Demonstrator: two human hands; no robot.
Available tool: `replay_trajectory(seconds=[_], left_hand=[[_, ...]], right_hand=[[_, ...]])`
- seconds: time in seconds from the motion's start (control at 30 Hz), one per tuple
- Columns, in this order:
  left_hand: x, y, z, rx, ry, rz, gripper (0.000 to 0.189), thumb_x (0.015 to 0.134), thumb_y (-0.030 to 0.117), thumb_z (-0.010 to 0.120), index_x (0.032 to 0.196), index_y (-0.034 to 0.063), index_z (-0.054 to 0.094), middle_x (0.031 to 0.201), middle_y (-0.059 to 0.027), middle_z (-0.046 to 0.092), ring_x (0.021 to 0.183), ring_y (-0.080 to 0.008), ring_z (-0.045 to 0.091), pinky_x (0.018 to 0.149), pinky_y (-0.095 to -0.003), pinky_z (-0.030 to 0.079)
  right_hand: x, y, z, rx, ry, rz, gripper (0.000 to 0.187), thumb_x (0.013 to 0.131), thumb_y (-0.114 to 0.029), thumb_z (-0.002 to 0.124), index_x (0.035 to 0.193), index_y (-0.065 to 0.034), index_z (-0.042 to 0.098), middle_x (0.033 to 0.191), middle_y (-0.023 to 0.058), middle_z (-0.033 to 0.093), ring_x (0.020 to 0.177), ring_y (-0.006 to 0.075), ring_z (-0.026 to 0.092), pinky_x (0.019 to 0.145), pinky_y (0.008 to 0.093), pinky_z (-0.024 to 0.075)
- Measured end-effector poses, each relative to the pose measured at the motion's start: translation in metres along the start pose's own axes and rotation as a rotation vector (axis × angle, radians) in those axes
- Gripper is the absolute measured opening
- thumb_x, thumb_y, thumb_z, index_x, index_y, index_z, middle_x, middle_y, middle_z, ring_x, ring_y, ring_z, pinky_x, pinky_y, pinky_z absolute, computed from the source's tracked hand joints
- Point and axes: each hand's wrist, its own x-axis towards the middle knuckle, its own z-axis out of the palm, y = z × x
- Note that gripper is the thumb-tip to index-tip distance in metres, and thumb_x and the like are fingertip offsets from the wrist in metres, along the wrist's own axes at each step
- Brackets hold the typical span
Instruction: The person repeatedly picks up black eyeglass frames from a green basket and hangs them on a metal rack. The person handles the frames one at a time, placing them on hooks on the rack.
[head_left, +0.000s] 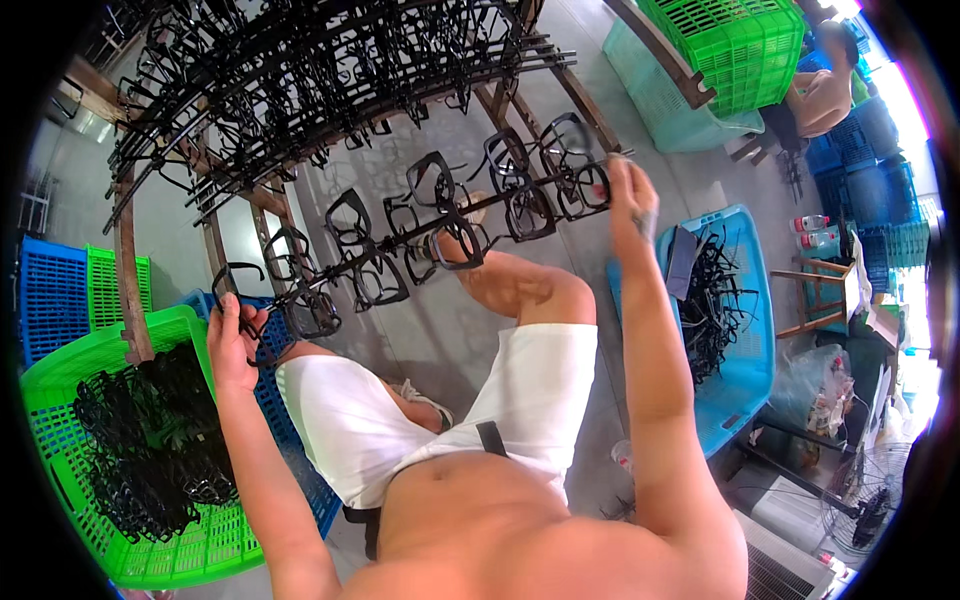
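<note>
A long thin rod (484, 202) strung with several black eyeglass frames (319, 321) spans the space above my knees, tilted up towards the right. My left hand (234, 352) grips its left end, with one glasses frame right against the fingers. At the other end, my right hand (634, 202) pinches the rod near its tip. The fingers partly hide both grip points. Beyond the rod stands a wooden rack (129, 262), where more rods full of black eyeglass frames (337, 64) lie in dense rows.
A green plastic basket (187, 561) of black frames stands at left, beside a blue crate (52, 300). At right sits a light-blue basket (754, 375) with black pieces. Green crates (757, 64), a seated person (821, 105) and a fan (866, 506) are farther right.
</note>
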Motion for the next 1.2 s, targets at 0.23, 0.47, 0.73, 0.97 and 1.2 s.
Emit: replay_trajectory(seconds=[0.23, 0.47, 0.73, 0.97, 1.2], left_hand=[[-0.011, -0.049, -0.054, -0.395, 0.028, -0.191, 0.063, 0.093, 0.059, 0.039, 0.110, 0.0004, 0.055, 0.107, -0.0106, 0.062, 0.102, -0.0219, 0.057, 0.094, -0.0317, 0.042], [0.006, -0.089, -0.019, -0.603, -0.048, 0.123, 0.063, 0.097, 0.053, 0.031, 0.122, -0.0010, 0.051, 0.123, -0.0131, 0.056, 0.118, -0.0238, 0.051, 0.105, -0.0330, 0.036], [-0.014, -0.032, 0.022, -0.650, -0.134, 0.148, 0.050, 0.096, 0.042, 0.041, 0.114, -0.0030, 0.054, 0.112, -0.0158, 0.060, 0.108, -0.0256, 0.056, 0.100, -0.0366, 0.041], [0.141, -0.155, 0.061, -0.966, 0.059, -0.177, 0.043, 0.093, 0.045, 0.048, 0.103, 0.0036, 0.056, 0.094, -0.0110, 0.066, 0.094, -0.0237, 0.063, 0.084, -0.0390, 0.054], [0.222, -0.198, 0.036, -0.756, 0.221, -0.129, 0.066, 0.092, 0.058, 0.031, 0.104, -0.0017, 0.057, 0.100, -0.0143, 0.067, 0.093, -0.0283, 0.064, 0.087, -0.0379, 0.052]], right_hand=[[0.059, 0.049, -0.060, -1.314, -0.069, -0.849, 0.031, 0.085, -0.014, 0.057, 0.116, -0.0081, 0.057, 0.110, 0.0109, 0.060, 0.106, 0.0256, 0.058, 0.088, 0.0383, 0.0472], [0.097, 0.031, -0.046, -1.341, -0.888, -0.782, 0.036, 0.076, -0.011, 0.059, 0.111, -0.0160, 0.057, 0.092, 0.0035, 0.059, 0.094, 0.0272, 0.059, 0.082, 0.0380, 0.0487], [0.045, -0.008, -0.123, -0.666, -0.760, -0.105, 0.016, 0.080, -0.019, 0.060, 0.094, -0.0129, 0.060, 0.084, 0.0051, 0.057, 0.081, 0.0272, 0.058, 0.069, 0.0374, 0.0485], [0.029, 0.081, -0.102, -1.213, -0.567, -0.649, 0.009, 0.076, -0.012, 0.061, 0.080, -0.0073, 0.055, 0.077, 0.0098, 0.054, 0.073, 0.0331, 0.056, 0.065, 0.0420, 0.0447], [0.026, 0.223, -0.026, -1.167, -0.668, -0.570, 0.014, 0.076, -0.010, 0.062, 0.089, -0.0100, 0.058, 0.081, 0.0078, 0.056, 0.079, 0.0322, 0.058, 0.068, 0.0415, 0.0460]])
